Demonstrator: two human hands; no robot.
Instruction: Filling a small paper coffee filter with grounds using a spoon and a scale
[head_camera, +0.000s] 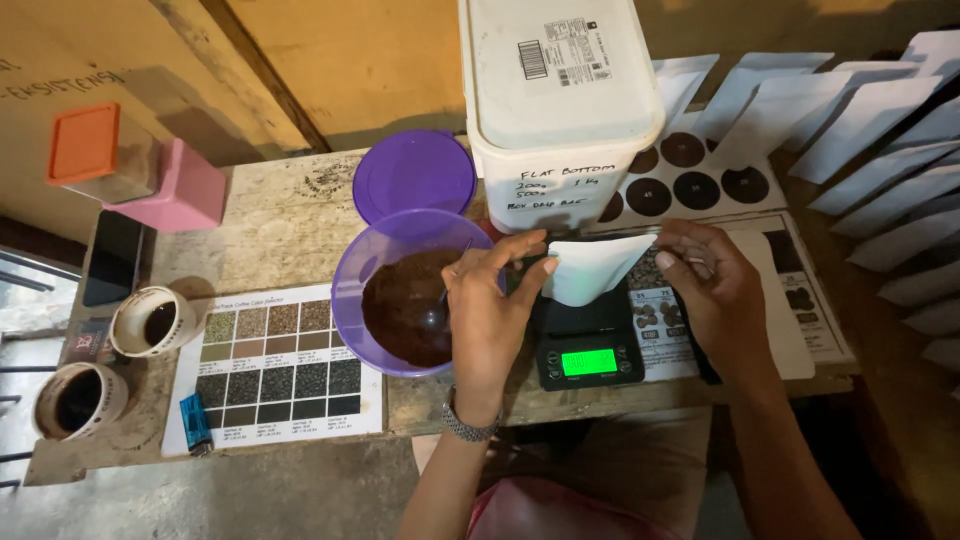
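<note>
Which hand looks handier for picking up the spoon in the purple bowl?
Probably the left hand: it lies right beside the purple bowl and spoon. The right hand holds the white pouch on the far side.

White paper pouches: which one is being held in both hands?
The white paper pouch over the black digital scale, pinched between left hand and right hand; the others lie in rows at right.

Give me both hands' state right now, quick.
Left hand: closed, pinching the left edge of the white flat paper pouch above the black digital scale.
Right hand: closed, pinching the pouch's right edge.
</note>
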